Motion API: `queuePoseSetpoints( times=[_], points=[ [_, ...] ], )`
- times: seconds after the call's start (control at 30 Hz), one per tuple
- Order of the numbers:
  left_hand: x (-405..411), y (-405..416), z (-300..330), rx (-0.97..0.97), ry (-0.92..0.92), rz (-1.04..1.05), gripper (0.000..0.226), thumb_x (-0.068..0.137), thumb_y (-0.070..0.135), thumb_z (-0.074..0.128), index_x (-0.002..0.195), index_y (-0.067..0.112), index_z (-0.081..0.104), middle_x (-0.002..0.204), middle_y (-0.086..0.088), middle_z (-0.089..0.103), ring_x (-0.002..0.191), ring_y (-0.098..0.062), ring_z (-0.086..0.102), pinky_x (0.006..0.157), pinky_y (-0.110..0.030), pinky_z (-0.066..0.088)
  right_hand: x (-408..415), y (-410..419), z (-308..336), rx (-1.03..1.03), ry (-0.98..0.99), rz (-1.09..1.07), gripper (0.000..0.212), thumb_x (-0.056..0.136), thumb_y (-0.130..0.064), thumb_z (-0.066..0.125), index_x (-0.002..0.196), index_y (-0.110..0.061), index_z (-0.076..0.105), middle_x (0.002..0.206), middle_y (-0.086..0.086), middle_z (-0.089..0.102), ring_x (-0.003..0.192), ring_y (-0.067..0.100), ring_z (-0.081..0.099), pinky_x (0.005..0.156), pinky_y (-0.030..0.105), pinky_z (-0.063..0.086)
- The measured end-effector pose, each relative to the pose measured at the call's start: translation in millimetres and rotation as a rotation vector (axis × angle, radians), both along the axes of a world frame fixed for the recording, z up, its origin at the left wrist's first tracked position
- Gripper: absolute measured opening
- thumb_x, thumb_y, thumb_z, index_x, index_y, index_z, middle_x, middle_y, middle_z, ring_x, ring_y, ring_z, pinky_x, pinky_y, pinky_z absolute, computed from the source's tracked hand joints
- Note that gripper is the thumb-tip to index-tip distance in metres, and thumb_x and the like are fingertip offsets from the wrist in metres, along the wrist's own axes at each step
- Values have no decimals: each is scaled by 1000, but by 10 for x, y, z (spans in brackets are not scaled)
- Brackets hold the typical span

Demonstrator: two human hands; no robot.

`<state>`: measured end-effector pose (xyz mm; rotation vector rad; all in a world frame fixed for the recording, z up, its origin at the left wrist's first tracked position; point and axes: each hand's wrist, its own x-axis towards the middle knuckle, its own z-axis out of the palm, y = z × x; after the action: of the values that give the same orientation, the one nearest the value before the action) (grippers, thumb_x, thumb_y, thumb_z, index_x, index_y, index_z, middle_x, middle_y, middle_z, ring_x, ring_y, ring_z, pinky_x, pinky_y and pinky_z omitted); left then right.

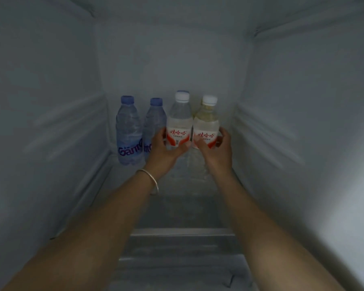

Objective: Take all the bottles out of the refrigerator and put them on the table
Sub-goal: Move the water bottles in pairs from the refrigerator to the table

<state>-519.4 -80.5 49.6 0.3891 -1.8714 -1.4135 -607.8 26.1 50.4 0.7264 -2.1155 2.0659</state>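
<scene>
Several water bottles stand in a row at the back of the refrigerator shelf (177, 211). Two have blue caps: the left blue-cap bottle (128, 129) and a second blue-cap bottle (153, 120) partly hidden behind my left hand. Two have white caps and red-and-white labels. My left hand (166, 151) wraps the lower part of the left white-cap bottle (179, 118). My right hand (215, 151) wraps the lower part of the right white-cap bottle (206, 120). Both hands hide the bottle bases.
The refrigerator's pale side walls (51, 122) close in on left and right, with ridged shelf rails. A shelf front edge (181, 232) crosses below my forearms. A thin bracelet (150, 179) circles my left wrist. The table is not in view.
</scene>
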Motion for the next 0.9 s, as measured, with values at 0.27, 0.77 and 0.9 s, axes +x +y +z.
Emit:
queuePoseSetpoints(
  times=[0.27,0.77,0.9],
  points=[
    [-238,-143,-88,-57,-23,70,51,65,40,85,106,18,65,105,0,71,93,-8,69,80,-28,58,-94,-94,-118,-63,-70,97,54,72,-33,78,115,-26,48,96,-20,61,84,-6,60,70,16,48],
    [588,261,204,45,122,26,48,69,21,83,104,23,50,96,10,64,87,-3,64,69,-17,54,779,182,115,-231,12,94,46,73,-32,76,111,-19,54,98,-7,67,85,2,66,69,18,50],
    [1179,491,213,54,150,-83,54,68,25,84,114,19,56,106,4,70,96,-9,68,77,-22,57,1422,478,111,-247,60,73,51,71,-34,77,112,-11,58,100,1,70,87,6,68,68,16,51]
  ],
)
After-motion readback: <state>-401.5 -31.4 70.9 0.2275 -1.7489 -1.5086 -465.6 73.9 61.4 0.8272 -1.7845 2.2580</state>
